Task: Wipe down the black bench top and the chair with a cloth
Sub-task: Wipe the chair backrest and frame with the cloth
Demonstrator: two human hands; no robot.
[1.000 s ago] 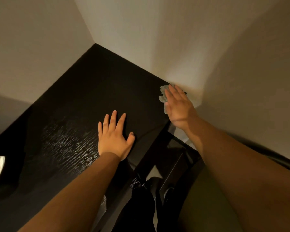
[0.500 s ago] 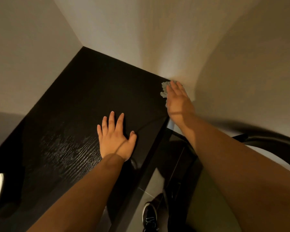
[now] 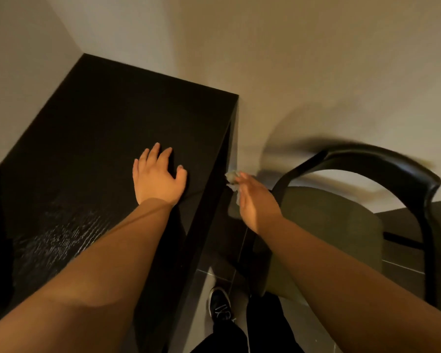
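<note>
Beige walls (image 3: 290,59) meet in a corner behind a black tabletop (image 3: 112,123), which fills the left half of the view and whose back edge and left edge run along them. The left hand (image 3: 158,178) lies palm down on the tabletop near its right edge, about halfway along, with the fingers straight and slightly spread and the thumb out toward that edge; it grips nothing. The right hand (image 3: 257,202) is off the tabletop, in the air just beside its right edge and a little below the level of the top. A pale crumpled cloth (image 3: 231,177) shows past its fingertips, right at the dark side panel under the edge, and a further strip of it shows below the side of the hand. The hand is blurred, so I cannot tell whether the fingers curl round the cloth or lie flat on it, nor whether the cloth touches the panel. Light glints off the wood grain toward the front left corner of the tabletop. To the right of the right hand stands the chair (image 3: 382,159), with a curved black backrest against the wall, black legs and an olive-green seat (image 3: 329,225). Dark tiles cover the floor (image 3: 402,278). Between the tabletop and the chair, low in the view, are a black shoe (image 3: 219,304) with white laces and black trouser legs (image 3: 265,322).
</note>
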